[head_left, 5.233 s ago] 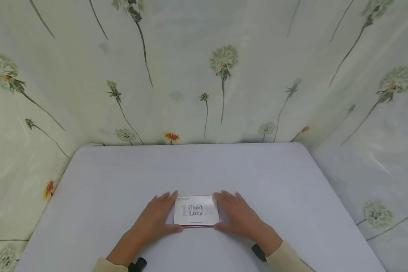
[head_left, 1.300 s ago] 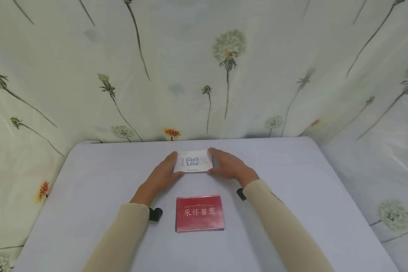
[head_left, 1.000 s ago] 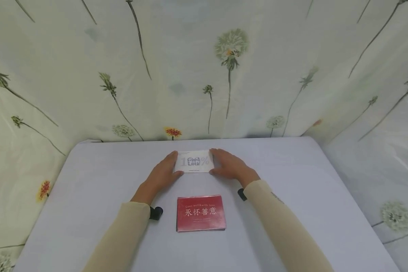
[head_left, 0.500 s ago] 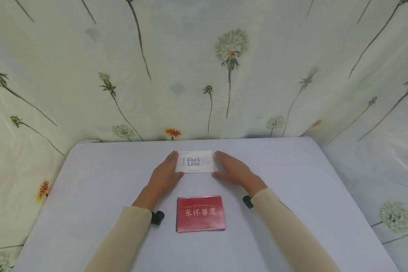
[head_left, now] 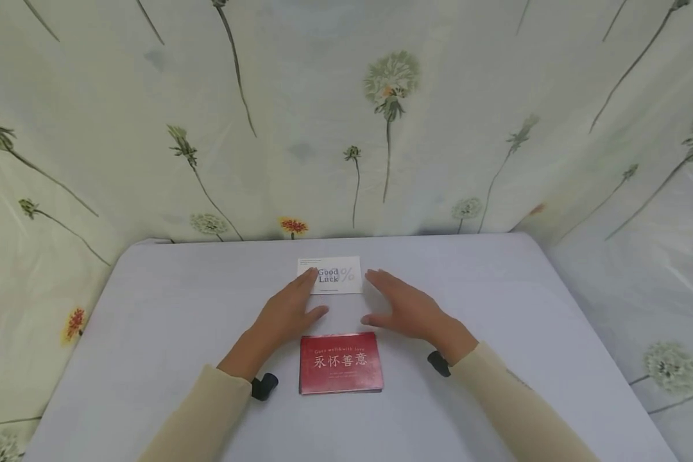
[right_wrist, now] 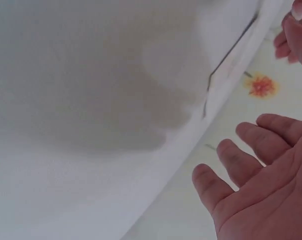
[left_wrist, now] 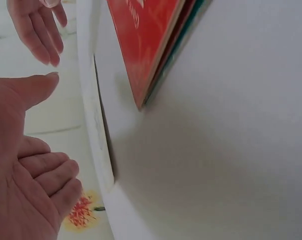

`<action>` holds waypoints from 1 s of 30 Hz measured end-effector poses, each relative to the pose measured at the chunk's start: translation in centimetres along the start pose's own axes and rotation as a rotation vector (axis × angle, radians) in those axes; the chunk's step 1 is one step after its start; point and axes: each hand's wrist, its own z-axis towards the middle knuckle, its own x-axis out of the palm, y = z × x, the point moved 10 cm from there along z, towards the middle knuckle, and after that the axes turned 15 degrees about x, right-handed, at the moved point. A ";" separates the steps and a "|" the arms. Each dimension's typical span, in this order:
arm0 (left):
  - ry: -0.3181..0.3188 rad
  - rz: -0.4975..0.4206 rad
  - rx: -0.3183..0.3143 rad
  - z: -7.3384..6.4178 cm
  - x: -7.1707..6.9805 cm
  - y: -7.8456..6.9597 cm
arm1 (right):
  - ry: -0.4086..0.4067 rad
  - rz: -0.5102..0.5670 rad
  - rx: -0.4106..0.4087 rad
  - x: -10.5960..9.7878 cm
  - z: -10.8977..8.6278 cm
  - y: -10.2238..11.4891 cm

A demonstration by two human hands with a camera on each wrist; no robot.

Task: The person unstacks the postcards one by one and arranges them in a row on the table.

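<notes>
A white card [head_left: 346, 277] printed "Good Luck" lies flat near the far side of the table. My left hand [head_left: 285, 313] hovers over its left part in the head view, fingers extended, holding nothing. To the card's right, my right hand [head_left: 410, 309] is off the table with thumb and fingers apart and nothing between them. Nearer to me lies a small stack of cards with a red one [head_left: 341, 364] on top. In the left wrist view the stack's corner [left_wrist: 141, 85] shows a teal layer under the red, and the white card [left_wrist: 102, 130] appears edge-on beyond it.
A white cloth covers the table [head_left: 485, 289]. Behind and beside it hangs a flower-printed curtain [head_left: 323, 128]. Each wrist wears a black camera mount, as on the left wrist [head_left: 264, 387].
Both hands first slid the white card away from the red stack to the far side. They have since let go of it and drawn back toward me.
</notes>
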 end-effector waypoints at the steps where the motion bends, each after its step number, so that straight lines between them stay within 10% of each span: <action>1: 0.010 0.006 0.002 -0.3 0.1 -0.4 | 0.001 -0.008 -0.012 0.1 -0.4 0.2; 13: 0.068 0.052 0.122 -4.1 2.3 -3.7 | 0.012 -0.103 -0.134 2.6 -5.1 1.4; 30: 0.126 0.063 0.187 -8.5 3.7 -4.5 | 0.059 -0.151 -0.192 5.4 -8.0 1.2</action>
